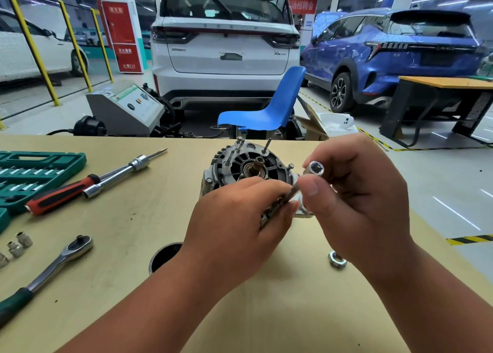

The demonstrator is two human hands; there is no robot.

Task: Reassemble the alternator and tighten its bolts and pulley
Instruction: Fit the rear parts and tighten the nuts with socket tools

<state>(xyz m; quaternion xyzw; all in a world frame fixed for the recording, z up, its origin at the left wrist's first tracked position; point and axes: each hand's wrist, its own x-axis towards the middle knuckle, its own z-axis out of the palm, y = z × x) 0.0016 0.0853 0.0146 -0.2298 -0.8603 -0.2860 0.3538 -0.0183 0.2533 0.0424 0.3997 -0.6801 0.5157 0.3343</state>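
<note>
- Closest to me on the tan table point(266, 312), a ratchet point(53, 267) lies at the left. A loose nut point(337, 259) sits at the right, just beside my right wrist.
- A dark round part point(165, 255) is half hidden behind my left forearm; I cannot tell what it is.
- Three small sockets point(17, 246) stand near the table's left edge.
- My left hand point(234, 219) has its fingers curled round a slim metal rod point(282, 200).
- My right hand point(357, 206) pinches the socket point(314, 169) at the rod's upper end between thumb and fingers, with its open mouth facing up.
- The alternator point(248, 166) sits on the table just behind both hands, open face up. Its shaft is in the middle and long bolts point(266, 146) stand up from the rim.
- Left of it lie a red-and-black screwdriver point(61, 192), an extension bar point(120, 174) and a green tool case point(32, 176).
- Beyond the table are a blue chair point(269, 107), a white car point(226, 46) and a blue car point(400, 54).
</note>
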